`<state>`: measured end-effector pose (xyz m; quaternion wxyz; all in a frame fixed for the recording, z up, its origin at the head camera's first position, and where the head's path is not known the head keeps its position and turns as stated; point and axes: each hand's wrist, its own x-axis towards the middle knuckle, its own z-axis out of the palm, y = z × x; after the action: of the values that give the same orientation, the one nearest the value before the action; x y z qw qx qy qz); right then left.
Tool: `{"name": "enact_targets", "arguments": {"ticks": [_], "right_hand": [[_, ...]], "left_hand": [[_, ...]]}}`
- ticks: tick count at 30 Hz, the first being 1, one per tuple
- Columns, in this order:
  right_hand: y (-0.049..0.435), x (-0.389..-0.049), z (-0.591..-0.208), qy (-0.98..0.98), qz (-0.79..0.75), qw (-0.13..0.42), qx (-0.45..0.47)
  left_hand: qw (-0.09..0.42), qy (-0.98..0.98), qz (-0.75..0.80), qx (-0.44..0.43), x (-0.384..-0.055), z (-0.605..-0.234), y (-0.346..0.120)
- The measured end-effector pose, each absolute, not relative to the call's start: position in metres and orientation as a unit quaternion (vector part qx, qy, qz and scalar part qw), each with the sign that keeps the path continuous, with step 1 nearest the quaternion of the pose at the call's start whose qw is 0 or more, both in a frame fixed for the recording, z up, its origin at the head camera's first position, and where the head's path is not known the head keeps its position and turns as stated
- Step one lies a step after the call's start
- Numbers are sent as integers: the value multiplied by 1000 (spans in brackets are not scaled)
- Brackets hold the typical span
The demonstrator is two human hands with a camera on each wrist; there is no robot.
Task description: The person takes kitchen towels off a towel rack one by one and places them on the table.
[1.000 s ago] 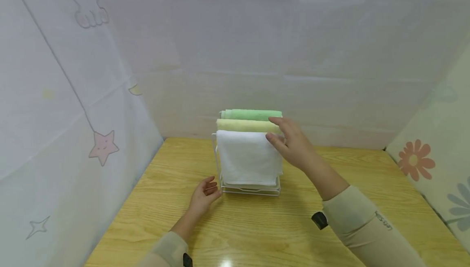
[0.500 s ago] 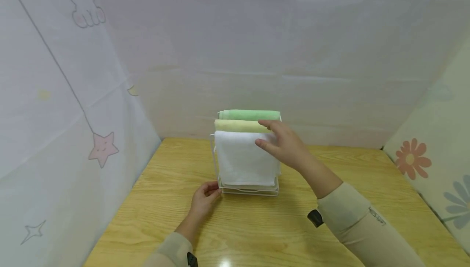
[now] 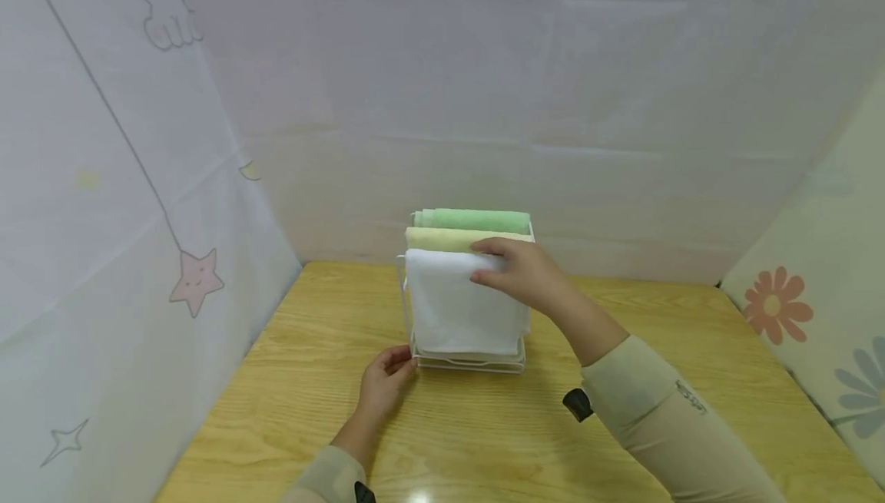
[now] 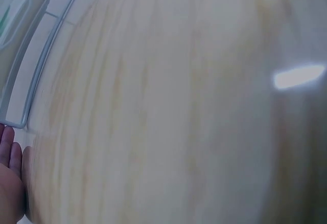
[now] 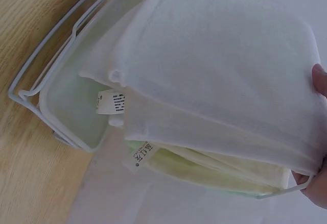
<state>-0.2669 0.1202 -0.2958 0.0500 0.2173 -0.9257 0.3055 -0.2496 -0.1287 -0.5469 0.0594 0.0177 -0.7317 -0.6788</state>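
A white wire towel rack (image 3: 405, 303) stands on the table, a pale drip tray (image 5: 76, 117) in its base. Over its bars hang a white towel (image 3: 459, 307) in front, a yellow towel (image 3: 439, 239) behind it and a green towel (image 3: 477, 220) at the back. My right hand (image 3: 525, 273) grips the white towel's top edge near its right end, thumb on the front face and fingers behind. At the rack's lower left corner my left hand (image 3: 382, 382) holds the frame between thumb and fingers; in the left wrist view its fingertips meet the wire.
Underneath is a light wood-grain table (image 3: 311, 426). A pale cloth backdrop (image 3: 442, 88) closes off the back and both sides, with a printed star (image 3: 197, 282) and flowers on it. Paper tags (image 5: 110, 102) hang from the towels.
My left hand has moved onto the rack's lower corner and taken hold of it. My right hand has shifted left along the white towel's top, its thumb and fingers closing on the cloth.
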Motion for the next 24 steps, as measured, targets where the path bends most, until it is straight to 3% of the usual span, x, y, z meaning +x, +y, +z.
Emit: {"name": "enact_targets", "arguments": {"ticks": [24], "right_hand": [[121,-273,-284,-895,431,12,114]], "left_hand": [[66,-725,-685,15,-253,-550,-123]]}}
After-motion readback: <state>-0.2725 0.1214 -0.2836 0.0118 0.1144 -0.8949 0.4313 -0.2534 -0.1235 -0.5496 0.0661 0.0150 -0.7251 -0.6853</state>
